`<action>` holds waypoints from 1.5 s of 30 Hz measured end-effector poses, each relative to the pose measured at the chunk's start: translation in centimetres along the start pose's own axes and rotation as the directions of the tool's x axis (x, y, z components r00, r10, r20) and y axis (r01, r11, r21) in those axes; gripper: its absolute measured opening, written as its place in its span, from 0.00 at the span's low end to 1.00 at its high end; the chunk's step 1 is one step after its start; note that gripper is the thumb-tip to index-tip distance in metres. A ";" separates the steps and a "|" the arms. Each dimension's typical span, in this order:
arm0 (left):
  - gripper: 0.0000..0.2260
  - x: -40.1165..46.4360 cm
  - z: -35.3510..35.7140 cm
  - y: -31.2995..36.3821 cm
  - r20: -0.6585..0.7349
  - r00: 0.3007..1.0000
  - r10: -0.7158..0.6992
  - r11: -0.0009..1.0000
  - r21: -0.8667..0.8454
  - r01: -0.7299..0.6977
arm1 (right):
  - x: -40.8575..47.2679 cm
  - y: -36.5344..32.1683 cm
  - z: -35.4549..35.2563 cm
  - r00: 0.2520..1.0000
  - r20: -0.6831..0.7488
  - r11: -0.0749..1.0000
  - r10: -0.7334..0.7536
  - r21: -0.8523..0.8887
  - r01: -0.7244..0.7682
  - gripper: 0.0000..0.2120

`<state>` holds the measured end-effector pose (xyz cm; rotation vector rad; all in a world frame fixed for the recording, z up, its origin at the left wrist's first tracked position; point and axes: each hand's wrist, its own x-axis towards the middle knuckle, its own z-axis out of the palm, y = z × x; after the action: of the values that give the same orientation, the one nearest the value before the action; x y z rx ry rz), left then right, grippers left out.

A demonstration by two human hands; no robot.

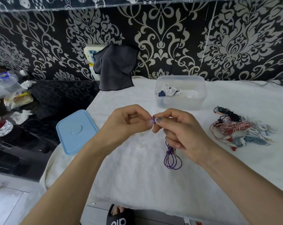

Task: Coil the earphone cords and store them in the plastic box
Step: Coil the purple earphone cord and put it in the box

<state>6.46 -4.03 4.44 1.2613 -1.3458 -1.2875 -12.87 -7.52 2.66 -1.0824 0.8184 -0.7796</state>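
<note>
A purple earphone cord (172, 160) hangs in loops from my right hand (181, 132), just above the white cloth. My left hand (129, 122) pinches the cord's purple end right beside the right thumb, so both hands meet over the middle of the table. Behind them stands the clear plastic box (197, 101) with a few coiled white and dark blue earphones (167, 91) inside. A tangled pile of black, red-white, white and blue earphones (238, 129) lies at the right.
The box's light blue lid (75, 132) lies at the table's left edge. A dark grey cloth (114, 69) hangs over a socket on the wall behind. Bottles and wrappers (9, 98) clutter the dark surface at the left. A black slipper (119, 216) shows below the table's front edge.
</note>
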 end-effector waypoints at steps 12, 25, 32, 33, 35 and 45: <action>0.08 -0.1 0.3 0.2 0.044 0.999 0.018 0.994 -0.109 -0.013 | -0.5 -0.3 0.5 0.998 0.017 0.982 0.063 0.178 -0.065 0.06; 0.02 0.3 1.1 -0.2 0.049 0.992 -0.119 0.910 -0.393 0.129 | -0.4 0.1 1.5 0.992 -0.022 0.913 0.128 0.393 -0.109 0.08; 0.07 0.9 2.5 -0.1 -0.052 0.975 -0.215 0.890 -0.421 0.174 | 0.0 0.4 1.9 0.978 -0.097 0.855 0.186 0.506 -0.112 0.08; 0.09 0.9 2.8 -0.1 -0.065 0.971 -0.231 0.885 -0.428 0.182 | 0.0 0.4 1.8 0.977 -0.102 0.849 0.189 0.516 -0.110 0.08; 0.10 1.1 3.3 0.1 -0.086 0.963 -0.256 0.873 -0.448 0.192 | 0.0 0.3 1.7 0.976 -0.104 0.835 0.193 0.539 -0.107 0.07; 0.05 1.3 3.9 0.0 -0.189 0.966 -0.175 0.903 -0.422 0.082 | 0.2 0.2 1.1 0.971 -0.053 0.774 0.232 0.615 -0.151 0.06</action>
<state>2.49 -4.89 3.97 1.1667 -0.7879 -1.3865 -11.77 -7.10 2.70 -0.3620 0.6954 -0.8610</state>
